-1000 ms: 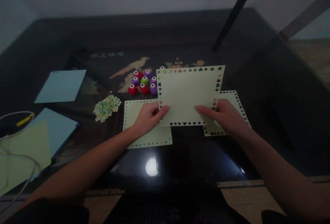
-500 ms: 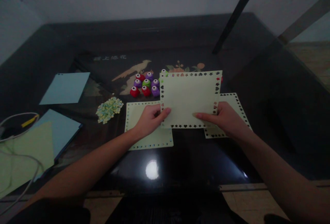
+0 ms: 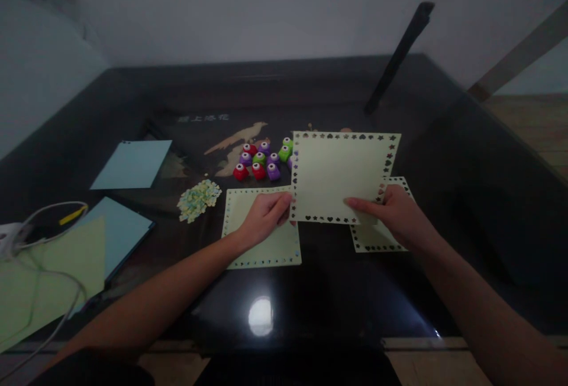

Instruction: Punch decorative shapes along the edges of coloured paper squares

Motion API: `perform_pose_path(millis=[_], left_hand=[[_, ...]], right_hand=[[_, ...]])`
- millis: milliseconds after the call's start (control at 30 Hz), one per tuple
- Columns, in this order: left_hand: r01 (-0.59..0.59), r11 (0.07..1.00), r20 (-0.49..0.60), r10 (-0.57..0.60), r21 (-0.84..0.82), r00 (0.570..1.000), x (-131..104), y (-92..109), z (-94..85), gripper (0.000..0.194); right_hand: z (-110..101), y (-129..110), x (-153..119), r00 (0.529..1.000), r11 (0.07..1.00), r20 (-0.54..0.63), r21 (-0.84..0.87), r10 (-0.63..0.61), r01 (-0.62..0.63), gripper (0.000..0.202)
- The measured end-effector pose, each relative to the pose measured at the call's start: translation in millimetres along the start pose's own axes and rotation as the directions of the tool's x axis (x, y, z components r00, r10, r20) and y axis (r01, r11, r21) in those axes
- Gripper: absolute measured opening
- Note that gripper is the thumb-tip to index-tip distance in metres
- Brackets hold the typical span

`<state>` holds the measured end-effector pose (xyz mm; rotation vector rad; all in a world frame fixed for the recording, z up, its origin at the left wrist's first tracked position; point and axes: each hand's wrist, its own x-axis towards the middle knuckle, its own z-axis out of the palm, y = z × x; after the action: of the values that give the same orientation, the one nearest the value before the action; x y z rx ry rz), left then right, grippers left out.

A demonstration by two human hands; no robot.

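Observation:
A pale green sheet of paper (image 3: 341, 176), its border punched with small hearts, stars and other shapes, is held up above the table. My right hand (image 3: 397, 211) grips its lower right part, thumb on the front and fingers behind. At the left edge, my left hand (image 3: 268, 214) is closed with its fingertips at the paper's margin. Below my left hand lies another punched pale green sheet (image 3: 248, 250). Partly hidden under my right hand is a further punched sheet (image 3: 377, 241) on the table.
Red, purple and green craft punches (image 3: 258, 171) stand grouped behind the sheets. A pile of small paper cut-outs (image 3: 199, 199) lies to their left. Blue sheets (image 3: 133, 164), a green sheet (image 3: 53, 279) and a white cable (image 3: 82, 291) are farther left on the dark table (image 3: 328, 291).
The held sheet has shifted right and tilted slightly. My left thumb has slid from the sheet's front to its left edge. The whole view has moved a little.

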<state>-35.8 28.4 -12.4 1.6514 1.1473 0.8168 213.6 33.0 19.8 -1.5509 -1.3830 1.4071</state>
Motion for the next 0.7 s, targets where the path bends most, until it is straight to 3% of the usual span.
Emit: perform_pose_path(millis=[167,300,467,700], left_hand=[[-0.027,0.999,0.072,0.03,-0.037,0.997,1,1,1.9,0.047],[-0.074,0.993,0.075,0.067,0.094,0.995,1,2,3.0,0.045],[-0.176,0.943,0.128,0.144,0.284,0.981,-2,12,2.5,0.037],[-0.147,0.913,0.129,0.105,0.38,0.986,-1,29,-5.2,0.027]], right_hand=[[-13,-3,2,0.99,0.995,-0.139,0.101,0.007,0.007,0.028],[-20,-5,1,0.971,0.99,-0.237,0.121,-0.043,0.073,0.032],[-25,-9,-3,0.968,0.985,-0.249,0.158,-0.029,0.07,0.031],[-30,-2,-7,0.961,0.983,-0.274,0.159,-0.047,0.094,0.032]])
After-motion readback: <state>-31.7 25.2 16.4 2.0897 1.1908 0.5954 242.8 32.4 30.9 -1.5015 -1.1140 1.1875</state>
